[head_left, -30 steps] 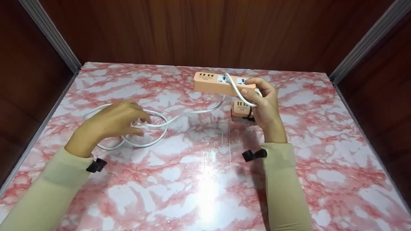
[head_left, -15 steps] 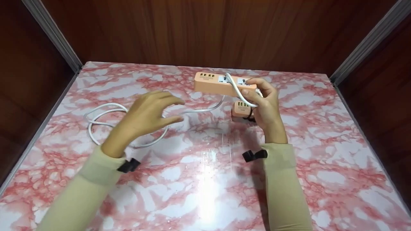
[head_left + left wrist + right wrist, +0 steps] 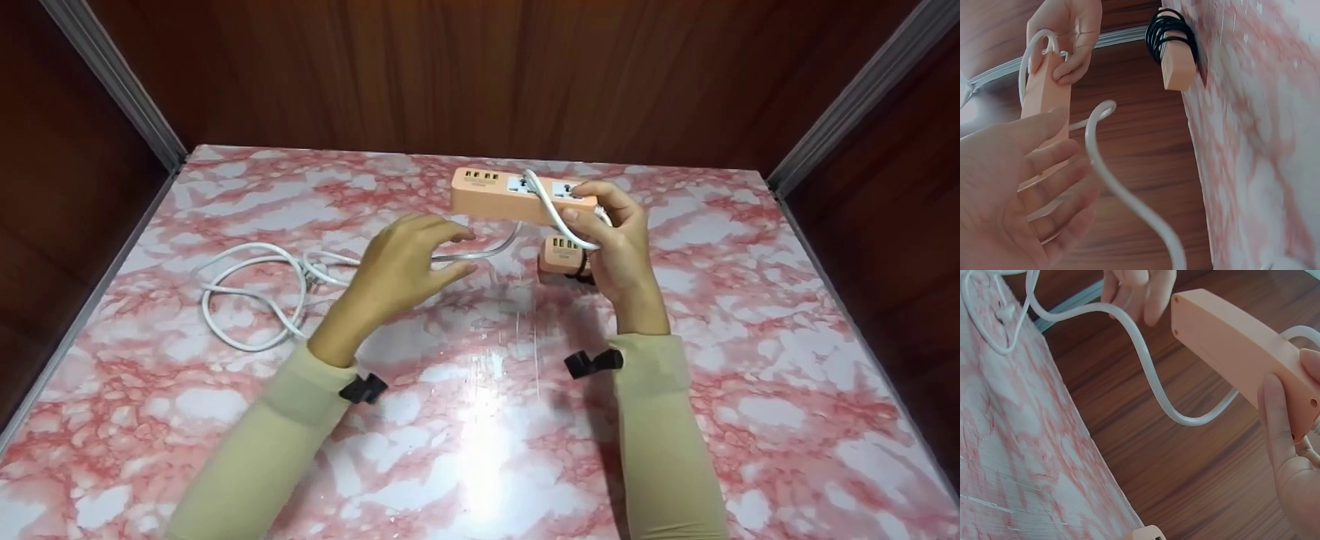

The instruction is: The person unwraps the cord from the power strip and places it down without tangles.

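In the head view my right hand (image 3: 626,244) grips the right end of a peach power strip (image 3: 495,199), lifted off the table with its sockets facing up. A white cord (image 3: 546,199) loops over the strip's top. My left hand (image 3: 401,266), thumb and fingers apart, hovers left of the strip, holding nothing. The left wrist view has the strip (image 3: 1047,93) just beyond the left hand (image 3: 1033,180), while the hanging cord (image 3: 1129,197) runs beside the fingers. From the right wrist I see the strip's plain underside (image 3: 1230,343) and the right hand's fingers (image 3: 1278,422) on it.
Loose coils of the white cord (image 3: 255,349) lie on the red-and-white marbled table (image 3: 420,465) at left, with the plug (image 3: 316,274) near them. A second peach power strip (image 3: 561,259), wrapped in black cord (image 3: 1165,34), sits below the right hand. Brown panels (image 3: 480,75) enclose the table.
My left hand has moved right from over the coiled cord towards the lifted strip, uncovering the coils and plug. The right hand and its strip have stayed nearly still.
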`<state>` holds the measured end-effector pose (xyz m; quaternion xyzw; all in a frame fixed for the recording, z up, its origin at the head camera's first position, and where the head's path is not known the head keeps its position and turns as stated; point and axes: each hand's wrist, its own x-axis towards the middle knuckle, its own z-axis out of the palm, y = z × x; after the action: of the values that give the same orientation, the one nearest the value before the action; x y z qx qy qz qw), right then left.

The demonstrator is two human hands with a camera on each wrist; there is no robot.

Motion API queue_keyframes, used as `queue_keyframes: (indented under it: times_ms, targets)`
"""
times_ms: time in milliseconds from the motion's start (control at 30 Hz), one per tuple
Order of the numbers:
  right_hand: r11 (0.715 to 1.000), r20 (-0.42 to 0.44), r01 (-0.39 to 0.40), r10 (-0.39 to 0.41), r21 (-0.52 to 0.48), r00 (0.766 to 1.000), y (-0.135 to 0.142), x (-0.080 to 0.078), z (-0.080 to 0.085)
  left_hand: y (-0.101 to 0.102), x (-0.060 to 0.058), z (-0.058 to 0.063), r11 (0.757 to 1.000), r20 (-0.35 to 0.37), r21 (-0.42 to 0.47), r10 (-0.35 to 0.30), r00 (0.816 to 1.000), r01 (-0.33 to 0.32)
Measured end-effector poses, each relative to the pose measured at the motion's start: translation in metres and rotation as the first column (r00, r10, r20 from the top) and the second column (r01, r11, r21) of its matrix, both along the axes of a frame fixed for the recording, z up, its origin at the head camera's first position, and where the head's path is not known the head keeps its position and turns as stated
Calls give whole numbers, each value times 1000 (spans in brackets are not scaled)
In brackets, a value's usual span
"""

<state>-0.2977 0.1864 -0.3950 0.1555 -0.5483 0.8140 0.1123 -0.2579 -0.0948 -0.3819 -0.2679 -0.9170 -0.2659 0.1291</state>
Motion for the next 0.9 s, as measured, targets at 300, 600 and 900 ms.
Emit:
queue_keyframes:
  times_ms: [300, 600, 900]
  targets:
    - [1000, -11, 7, -7, 9, 1000, 0, 0, -1, 19, -8, -12, 999, 51, 11, 51, 997, -52]
    - [1000, -6, 13, -13, 3, 1000, -1, -1, -2, 27, -12, -21, 995, 83, 70, 68, 994, -74]
    - [1000, -11, 3, -2, 14, 1000, -1, 0, 0, 28, -14, -26, 988, 54, 127, 84, 995, -90]
